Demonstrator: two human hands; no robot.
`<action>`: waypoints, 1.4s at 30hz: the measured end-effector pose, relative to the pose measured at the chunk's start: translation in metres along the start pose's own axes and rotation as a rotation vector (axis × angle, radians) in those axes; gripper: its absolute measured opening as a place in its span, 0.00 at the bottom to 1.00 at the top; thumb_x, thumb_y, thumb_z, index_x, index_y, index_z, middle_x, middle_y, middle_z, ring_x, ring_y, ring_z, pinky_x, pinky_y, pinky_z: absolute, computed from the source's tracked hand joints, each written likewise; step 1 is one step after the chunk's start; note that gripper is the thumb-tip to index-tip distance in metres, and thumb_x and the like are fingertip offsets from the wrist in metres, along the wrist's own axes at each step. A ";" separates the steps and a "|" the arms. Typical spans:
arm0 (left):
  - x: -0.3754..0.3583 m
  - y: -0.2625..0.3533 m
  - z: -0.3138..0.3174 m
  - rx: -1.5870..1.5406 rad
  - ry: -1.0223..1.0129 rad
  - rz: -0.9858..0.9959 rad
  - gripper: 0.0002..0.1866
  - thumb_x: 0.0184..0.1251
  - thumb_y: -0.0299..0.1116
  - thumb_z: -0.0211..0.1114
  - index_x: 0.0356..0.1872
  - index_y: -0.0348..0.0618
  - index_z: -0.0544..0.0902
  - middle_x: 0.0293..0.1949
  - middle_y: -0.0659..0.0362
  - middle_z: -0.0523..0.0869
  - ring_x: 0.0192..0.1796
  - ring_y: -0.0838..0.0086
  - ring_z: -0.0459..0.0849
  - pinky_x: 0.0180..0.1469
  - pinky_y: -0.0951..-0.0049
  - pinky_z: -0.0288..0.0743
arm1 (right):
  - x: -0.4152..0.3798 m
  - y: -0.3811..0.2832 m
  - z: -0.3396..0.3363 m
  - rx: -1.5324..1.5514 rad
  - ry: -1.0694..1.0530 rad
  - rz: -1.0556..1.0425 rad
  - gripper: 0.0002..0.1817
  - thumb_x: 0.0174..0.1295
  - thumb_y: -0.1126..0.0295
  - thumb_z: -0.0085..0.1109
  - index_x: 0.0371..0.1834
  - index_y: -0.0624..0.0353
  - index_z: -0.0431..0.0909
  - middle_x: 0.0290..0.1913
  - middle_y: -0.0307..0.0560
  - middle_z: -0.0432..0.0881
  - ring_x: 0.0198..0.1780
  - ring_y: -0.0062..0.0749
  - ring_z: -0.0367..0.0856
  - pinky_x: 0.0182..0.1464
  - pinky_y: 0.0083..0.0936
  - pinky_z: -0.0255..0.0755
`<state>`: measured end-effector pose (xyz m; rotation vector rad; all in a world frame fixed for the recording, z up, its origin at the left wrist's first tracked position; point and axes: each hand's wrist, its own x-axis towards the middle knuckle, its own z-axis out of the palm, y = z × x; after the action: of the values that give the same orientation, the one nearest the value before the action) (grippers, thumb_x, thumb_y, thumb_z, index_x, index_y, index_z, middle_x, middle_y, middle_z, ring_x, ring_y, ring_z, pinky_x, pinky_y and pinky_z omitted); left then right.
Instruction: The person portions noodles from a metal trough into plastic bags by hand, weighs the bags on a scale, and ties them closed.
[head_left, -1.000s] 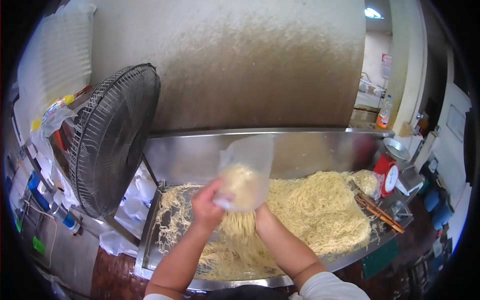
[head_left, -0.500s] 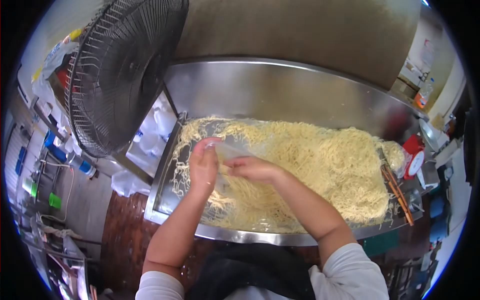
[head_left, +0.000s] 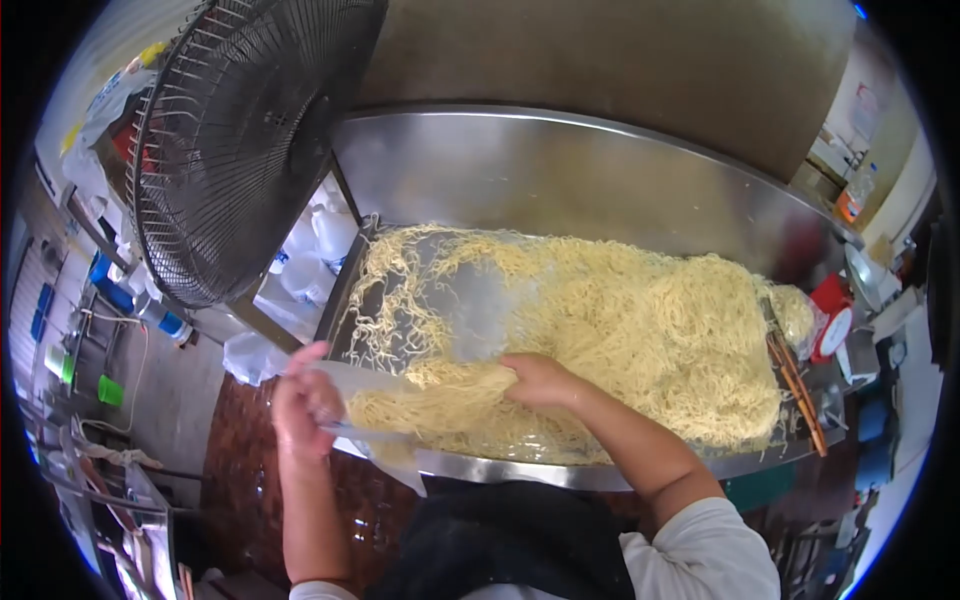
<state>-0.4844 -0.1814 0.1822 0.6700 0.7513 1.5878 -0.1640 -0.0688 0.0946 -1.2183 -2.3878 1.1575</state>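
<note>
Yellow noodles (head_left: 640, 330) lie spread and heaped in a steel tray (head_left: 560, 478), thickest toward the right. Beyond the tray's near left edge, my left hand (head_left: 308, 402) is closed on a clear plastic bag (head_left: 375, 378), whose mouth faces right. A bundle of noodles reaches from the tray into the bag. My right hand (head_left: 540, 382), palm down, has its fingers closed on the noodles at the right end of that bundle. Motion blurs the left fingertips.
A large black fan (head_left: 255, 130) stands at the upper left. Wooden chopsticks (head_left: 797, 392) lean at the tray's right end, near a red scale (head_left: 832, 318) and a bag of noodles (head_left: 790, 312). Plastic jugs (head_left: 310, 265) stand left of the tray.
My left hand has moved left and nearer my body with the bag, which now holds noodles. My right hand has moved slightly right and down, onto the noodles.
</note>
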 end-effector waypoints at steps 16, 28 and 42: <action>0.021 -0.125 0.073 0.271 -0.138 -0.368 0.33 0.46 0.27 0.70 0.58 0.39 0.71 0.51 0.56 0.79 0.53 0.67 0.79 0.54 0.67 0.76 | -0.009 -0.082 -0.021 0.110 0.479 -0.346 0.26 0.42 0.62 0.68 0.47 0.59 0.76 0.47 0.55 0.78 0.49 0.52 0.77 0.52 0.37 0.72; 0.039 -0.026 0.089 -0.265 -0.163 -0.082 0.31 0.52 0.26 0.59 0.61 0.33 0.68 0.54 0.46 0.79 0.55 0.54 0.80 0.59 0.55 0.74 | -0.123 0.078 -0.065 0.110 0.467 0.260 0.15 0.48 0.70 0.71 0.40 0.55 0.82 0.34 0.42 0.83 0.38 0.30 0.82 0.42 0.28 0.76; 0.068 -0.075 0.002 2.033 -0.475 -0.341 0.34 0.46 0.42 0.74 0.56 0.36 0.77 0.54 0.49 0.82 0.57 0.61 0.79 0.57 0.63 0.74 | -0.113 0.035 -0.125 -0.359 0.482 0.382 0.28 0.48 0.61 0.72 0.53 0.60 0.78 0.57 0.55 0.78 0.60 0.51 0.73 0.66 0.42 0.61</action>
<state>-0.4463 -0.1065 0.1256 2.0134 1.8219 -0.2075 -0.0089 -0.0744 0.1687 -1.8772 -2.0913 0.4292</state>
